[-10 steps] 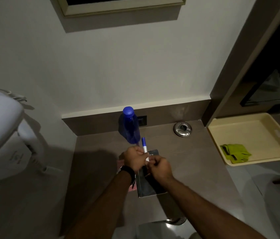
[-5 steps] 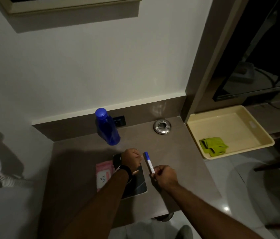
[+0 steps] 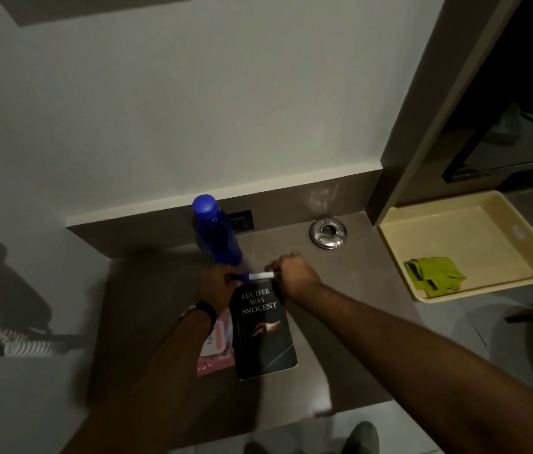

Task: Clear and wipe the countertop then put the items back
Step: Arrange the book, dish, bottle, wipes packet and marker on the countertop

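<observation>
Counter (image 3: 167, 322): 5 items on it.
Marker (image 3: 258, 275): near the back edge, held level, left hand (image 3: 221, 283) pinching the blue cap end, right hand (image 3: 293, 273) closed on the white barrel.
Bottle (image 3: 216, 237): upright, just behind the marker.
Book (image 3: 263, 332), pink packet (image 3: 217, 348): mid-counter.
Ashtray (image 3: 327, 232): back right corner.
Risk: a knuckle could nudge and topple the bottle.

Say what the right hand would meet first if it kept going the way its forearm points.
Probably the blue bottle. The right hand, holding the marker with the left hand, points up-left toward the wall, and the bottle stands just beyond. Depth is unclear; it could pass beside it.
</observation>
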The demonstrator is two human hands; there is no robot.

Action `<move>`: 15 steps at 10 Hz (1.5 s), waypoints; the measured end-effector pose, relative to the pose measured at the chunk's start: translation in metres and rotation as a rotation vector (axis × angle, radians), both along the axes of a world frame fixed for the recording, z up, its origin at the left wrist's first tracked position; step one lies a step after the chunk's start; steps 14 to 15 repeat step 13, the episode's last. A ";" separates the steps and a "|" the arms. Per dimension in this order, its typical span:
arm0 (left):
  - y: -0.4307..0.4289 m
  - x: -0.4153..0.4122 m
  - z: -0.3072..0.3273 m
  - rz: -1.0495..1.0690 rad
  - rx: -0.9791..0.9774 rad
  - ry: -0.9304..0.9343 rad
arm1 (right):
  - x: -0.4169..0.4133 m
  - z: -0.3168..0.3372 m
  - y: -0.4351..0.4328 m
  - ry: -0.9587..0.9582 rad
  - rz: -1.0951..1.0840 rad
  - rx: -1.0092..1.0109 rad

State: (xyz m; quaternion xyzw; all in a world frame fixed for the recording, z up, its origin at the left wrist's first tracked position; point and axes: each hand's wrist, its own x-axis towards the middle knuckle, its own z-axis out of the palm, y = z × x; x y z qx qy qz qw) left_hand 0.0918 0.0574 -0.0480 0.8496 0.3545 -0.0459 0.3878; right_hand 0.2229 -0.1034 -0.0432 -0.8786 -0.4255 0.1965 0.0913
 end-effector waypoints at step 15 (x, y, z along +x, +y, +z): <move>0.007 -0.023 0.005 0.181 0.095 -0.165 | 0.003 -0.010 0.017 0.178 -0.139 0.079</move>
